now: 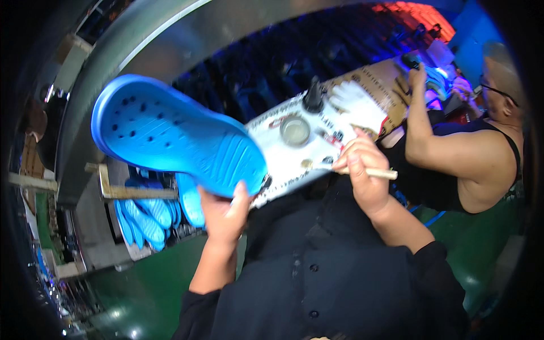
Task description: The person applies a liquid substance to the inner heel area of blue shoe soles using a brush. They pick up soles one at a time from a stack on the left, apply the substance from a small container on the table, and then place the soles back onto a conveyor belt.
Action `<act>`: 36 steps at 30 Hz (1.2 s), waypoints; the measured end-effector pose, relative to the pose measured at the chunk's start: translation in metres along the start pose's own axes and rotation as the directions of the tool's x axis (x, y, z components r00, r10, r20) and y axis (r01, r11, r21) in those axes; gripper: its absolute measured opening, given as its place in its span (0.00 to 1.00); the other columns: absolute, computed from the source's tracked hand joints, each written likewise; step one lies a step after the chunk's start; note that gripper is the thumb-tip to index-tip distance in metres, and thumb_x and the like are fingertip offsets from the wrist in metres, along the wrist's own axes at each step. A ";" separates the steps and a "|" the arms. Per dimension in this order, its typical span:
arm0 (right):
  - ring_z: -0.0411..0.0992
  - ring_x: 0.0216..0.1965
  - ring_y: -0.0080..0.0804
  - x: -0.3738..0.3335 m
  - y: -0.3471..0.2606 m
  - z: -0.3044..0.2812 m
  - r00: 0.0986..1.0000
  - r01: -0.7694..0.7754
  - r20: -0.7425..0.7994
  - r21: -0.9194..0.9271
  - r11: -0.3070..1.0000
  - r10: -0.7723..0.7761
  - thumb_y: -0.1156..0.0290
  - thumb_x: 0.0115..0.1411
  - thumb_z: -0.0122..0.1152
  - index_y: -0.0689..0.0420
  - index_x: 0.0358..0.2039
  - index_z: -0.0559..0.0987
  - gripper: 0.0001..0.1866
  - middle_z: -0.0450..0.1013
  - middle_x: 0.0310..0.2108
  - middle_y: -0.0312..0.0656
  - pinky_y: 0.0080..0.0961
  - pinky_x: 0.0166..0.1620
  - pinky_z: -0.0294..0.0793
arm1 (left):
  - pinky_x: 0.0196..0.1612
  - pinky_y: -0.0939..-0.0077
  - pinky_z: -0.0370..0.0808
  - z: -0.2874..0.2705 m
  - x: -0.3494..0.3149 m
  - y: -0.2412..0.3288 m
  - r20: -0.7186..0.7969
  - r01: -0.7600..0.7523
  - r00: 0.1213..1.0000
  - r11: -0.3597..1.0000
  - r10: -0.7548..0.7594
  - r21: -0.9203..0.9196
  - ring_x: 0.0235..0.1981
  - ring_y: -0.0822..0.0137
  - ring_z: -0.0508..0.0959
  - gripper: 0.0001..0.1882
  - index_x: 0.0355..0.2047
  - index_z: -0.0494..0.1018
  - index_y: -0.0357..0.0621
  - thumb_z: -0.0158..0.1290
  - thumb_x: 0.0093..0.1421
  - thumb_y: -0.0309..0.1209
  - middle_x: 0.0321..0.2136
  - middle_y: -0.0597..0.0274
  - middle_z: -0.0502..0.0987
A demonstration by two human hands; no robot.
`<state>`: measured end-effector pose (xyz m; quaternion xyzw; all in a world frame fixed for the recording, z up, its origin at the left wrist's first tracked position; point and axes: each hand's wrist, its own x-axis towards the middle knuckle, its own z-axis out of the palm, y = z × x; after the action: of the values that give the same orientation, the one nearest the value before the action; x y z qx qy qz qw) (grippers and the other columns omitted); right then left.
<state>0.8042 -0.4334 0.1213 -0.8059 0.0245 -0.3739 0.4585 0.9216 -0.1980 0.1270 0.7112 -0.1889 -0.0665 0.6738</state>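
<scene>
Table (276, 161): white-covered, left end partly hidden behind the sole (175, 133)
Co-worker (462, 147): at right, legs hard to make out
Pile (150, 218): blue, low at left, partly hidden by a wooden bar (141, 192)
Sole: blue, holed, raised at left, overlapping the table in view
Left hand (222, 214): pinching the sole's near end, fingertips hidden behind
Right hand (365, 177): pinching a stick (385, 174)
Bowl (295, 131): beside a black bottle (313, 97), contents unclear
Stick: pale, tip blurred, cannot tell if bristled
</scene>
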 end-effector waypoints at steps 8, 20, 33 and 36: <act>0.71 0.28 0.31 -0.012 0.016 -0.028 0.986 -0.150 -0.078 -0.026 0.988 0.148 0.69 0.63 0.46 0.58 0.17 0.77 0.19 0.73 0.19 0.37 0.41 0.56 0.60 | 0.15 0.80 0.76 0.014 0.025 0.095 0.673 0.660 0.622 0.730 -0.400 -0.175 0.17 0.68 0.78 0.41 0.60 0.49 0.29 0.55 0.48 0.27 0.37 0.47 0.75; 0.69 0.27 0.31 -0.028 0.040 -0.059 0.948 -0.259 -0.180 0.041 0.965 0.262 0.72 0.63 0.48 0.58 0.19 0.78 0.16 0.74 0.18 0.36 0.36 0.50 0.62 | 0.45 0.68 0.80 0.178 0.250 0.194 0.384 0.273 0.922 0.621 0.048 -0.734 0.45 0.50 0.77 0.21 0.49 0.60 0.22 0.49 0.62 0.27 0.47 0.35 0.71; 0.69 0.24 0.24 -0.040 0.060 -0.025 0.859 -0.456 -0.046 0.383 0.803 0.510 0.71 0.66 0.47 0.64 0.23 0.78 0.17 0.73 0.23 0.40 0.21 0.33 0.68 | 0.45 0.65 0.73 -0.140 0.016 -0.079 -0.159 0.075 0.983 0.583 0.095 0.809 0.45 0.54 0.74 0.22 0.46 0.68 0.31 0.58 0.52 0.27 0.39 0.47 0.74; 0.68 0.24 0.23 -0.038 0.057 -0.013 0.842 -0.507 -0.003 0.337 0.793 0.539 0.66 0.67 0.46 0.64 0.23 0.78 0.20 0.72 0.21 0.39 0.20 0.32 0.67 | 0.47 0.57 0.71 -0.203 -0.028 -0.112 -0.355 0.306 0.930 0.335 0.094 0.891 0.45 0.43 0.72 0.23 0.44 0.68 0.31 0.59 0.50 0.30 0.40 0.39 0.73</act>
<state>0.7858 -0.4614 0.0598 -0.6616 0.2076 -0.2707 0.6677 0.9862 0.0036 0.0293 0.9778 -0.0238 0.1345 0.1588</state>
